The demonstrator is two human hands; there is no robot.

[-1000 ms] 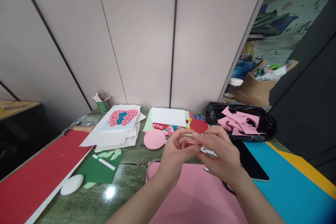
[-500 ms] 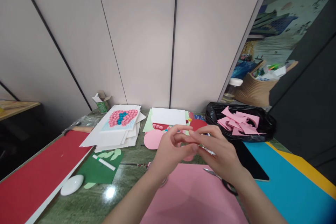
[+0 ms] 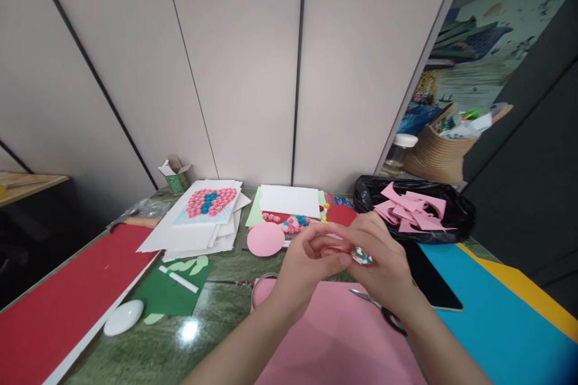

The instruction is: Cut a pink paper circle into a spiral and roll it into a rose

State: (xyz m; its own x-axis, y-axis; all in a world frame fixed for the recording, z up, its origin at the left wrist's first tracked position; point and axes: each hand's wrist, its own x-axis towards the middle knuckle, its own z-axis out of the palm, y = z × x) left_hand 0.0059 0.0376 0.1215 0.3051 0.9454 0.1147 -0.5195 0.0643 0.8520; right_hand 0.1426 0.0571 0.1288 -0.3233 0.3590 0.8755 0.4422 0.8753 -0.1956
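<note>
My left hand [image 3: 301,267] and my right hand [image 3: 383,261] meet above the table, fingers curled together around a small pink paper piece [image 3: 333,249]. A shiny object [image 3: 361,256] shows at my right hand's fingers. Below them lies a large pink paper sheet [image 3: 334,337] with scissors [image 3: 379,310] on its right edge. A pink paper circle [image 3: 265,239] lies just beyond my left hand.
A red sheet [image 3: 67,301], a green sheet with a white glue stick [image 3: 178,280] and a white oval object [image 3: 124,317] lie left. White sheets bear a card of pink and blue rolls [image 3: 211,201]. A black bag with pink scraps [image 3: 413,207], a phone [image 3: 428,283] and blue paper [image 3: 492,325] lie right.
Both hands shifted slightly right and lower since half a second ago, staying pinched together on the pink piece. The pink circle shows more fully again.
</note>
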